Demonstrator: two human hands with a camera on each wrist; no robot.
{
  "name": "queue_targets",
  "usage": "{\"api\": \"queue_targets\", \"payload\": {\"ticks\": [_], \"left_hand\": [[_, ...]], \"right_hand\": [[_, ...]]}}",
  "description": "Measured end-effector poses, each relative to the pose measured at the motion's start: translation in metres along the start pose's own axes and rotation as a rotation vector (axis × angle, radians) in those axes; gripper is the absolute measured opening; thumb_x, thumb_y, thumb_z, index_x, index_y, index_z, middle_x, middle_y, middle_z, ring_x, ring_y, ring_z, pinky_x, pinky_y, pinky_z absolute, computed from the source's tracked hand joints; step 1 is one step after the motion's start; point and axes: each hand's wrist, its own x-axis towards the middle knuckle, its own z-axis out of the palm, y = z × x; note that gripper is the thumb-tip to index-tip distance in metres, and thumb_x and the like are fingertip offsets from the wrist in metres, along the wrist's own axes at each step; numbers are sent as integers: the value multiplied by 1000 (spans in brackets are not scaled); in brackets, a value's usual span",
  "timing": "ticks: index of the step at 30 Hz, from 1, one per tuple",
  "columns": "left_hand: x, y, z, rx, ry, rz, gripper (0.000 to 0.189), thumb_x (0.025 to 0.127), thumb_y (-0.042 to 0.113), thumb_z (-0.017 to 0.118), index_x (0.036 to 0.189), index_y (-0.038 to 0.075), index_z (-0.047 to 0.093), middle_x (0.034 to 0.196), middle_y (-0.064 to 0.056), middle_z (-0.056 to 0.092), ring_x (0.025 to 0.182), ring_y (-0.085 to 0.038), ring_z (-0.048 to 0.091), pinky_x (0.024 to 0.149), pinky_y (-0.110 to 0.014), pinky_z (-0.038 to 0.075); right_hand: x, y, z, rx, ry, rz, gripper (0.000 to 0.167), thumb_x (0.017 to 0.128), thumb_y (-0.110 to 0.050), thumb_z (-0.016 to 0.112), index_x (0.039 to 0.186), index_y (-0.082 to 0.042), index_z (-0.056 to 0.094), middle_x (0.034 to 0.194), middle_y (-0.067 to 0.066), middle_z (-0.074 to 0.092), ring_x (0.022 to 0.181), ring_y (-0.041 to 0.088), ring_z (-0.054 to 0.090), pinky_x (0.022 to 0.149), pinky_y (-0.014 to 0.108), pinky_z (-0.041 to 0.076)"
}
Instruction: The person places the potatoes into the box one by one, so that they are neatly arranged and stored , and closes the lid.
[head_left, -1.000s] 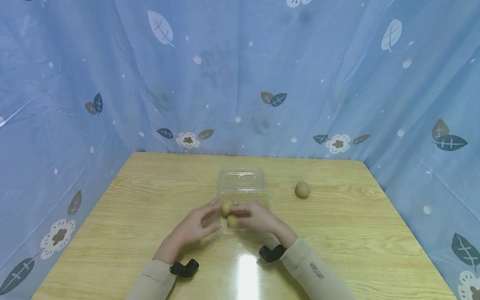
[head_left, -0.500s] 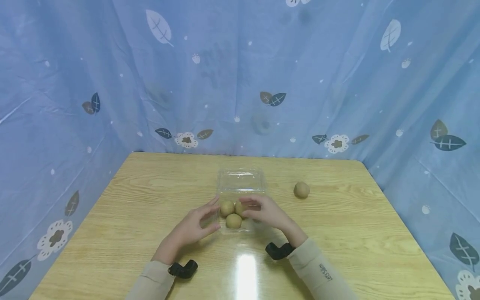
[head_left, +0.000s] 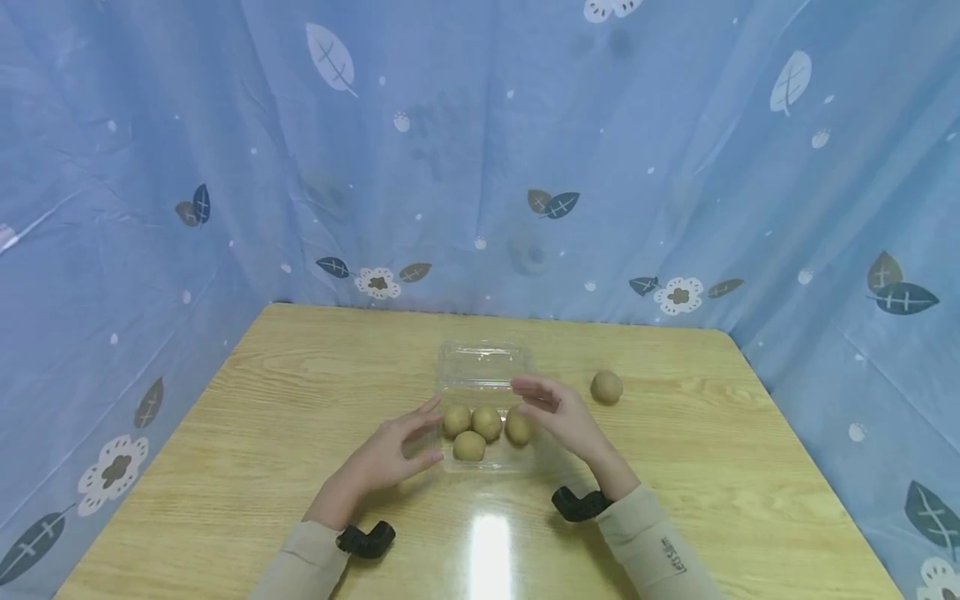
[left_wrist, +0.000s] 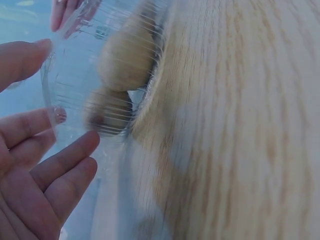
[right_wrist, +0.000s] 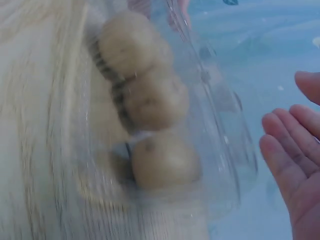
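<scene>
Several round tan potatoes [head_left: 469, 446] lie in the clear plastic clamshell box [head_left: 480, 464], whose lid stands open at the back. One potato [head_left: 518, 427] sits apart from the others at the box's right end. My left hand [head_left: 393, 450] is at the box's left side with fingers spread; in the left wrist view its fingertips [left_wrist: 60, 115] reach the clear wall. My right hand [head_left: 558, 417] hovers at the right end, partly over that potato in the head view. In the right wrist view its fingers [right_wrist: 295, 145] are apart from the box and hold nothing.
Another tan potato [head_left: 607, 387] rests on the wooden table [head_left: 315, 367], to the right of the box and behind my right hand. A blue patterned curtain [head_left: 480, 167] hangs around the table's back and sides. Each wrist carries a black strap mount [head_left: 367, 540].
My right hand has moved from over the middle of the box to its right end, uncovering the potatoes. My left hand has stayed at the left side.
</scene>
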Motion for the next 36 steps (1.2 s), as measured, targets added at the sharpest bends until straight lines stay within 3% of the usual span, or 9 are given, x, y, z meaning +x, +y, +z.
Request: {"api": "queue_targets", "payload": {"ticks": [7,13,15,20,26,30,36], "left_hand": [[-8,2,-2,11,-8,7,59,90,33,63,139,4,46,157,-5,22,128,-23,50,108,-44,39],[-10,2,0,-2,-7,-4,60,90,34,64,139,5,46,157,-5,23,127,-23,51,108,-42,39],[-8,1,1,-3,-5,3,60,90,33,64,139,5,46,157,-5,23,127,-22,51,108,-42,39],[-5,1,1,-10,-3,9,60,90,32,65,139,4,46,157,-4,22,127,-24,51,107,-42,41],[-1,2,2,-10,1,12,60,90,31,65,139,3,45,157,-4,22,127,-23,50,107,-42,41],[0,1,2,-11,-1,12,59,90,31,65,139,3,45,157,-4,22,128,-23,50,107,-43,41],[0,2,1,-11,-1,4,60,89,31,65,139,4,45,157,-4,22,128,-23,49,109,-44,38]], "right_hand": [[-10,8,-18,3,86,-27,42,91,-7,61,130,6,50,131,24,54,122,39,51,100,38,48],[-20,18,-39,5,177,2,42,92,-3,58,132,6,48,134,26,51,124,41,48,96,17,47],[-21,27,-46,-19,213,-1,43,93,-6,59,132,4,49,133,25,52,123,37,50,94,11,46],[-24,38,-62,-54,279,-7,44,93,-12,61,133,3,49,132,27,51,121,27,53,95,9,45],[-26,46,-82,-75,369,23,46,93,-12,60,135,1,47,135,20,50,125,23,50,99,8,41],[-27,51,-90,-67,403,75,50,93,-11,61,138,1,44,140,22,45,130,29,45,102,10,40],[-26,60,-96,-80,455,154,54,93,-12,60,141,2,38,145,21,40,137,32,36,115,33,30]]}}
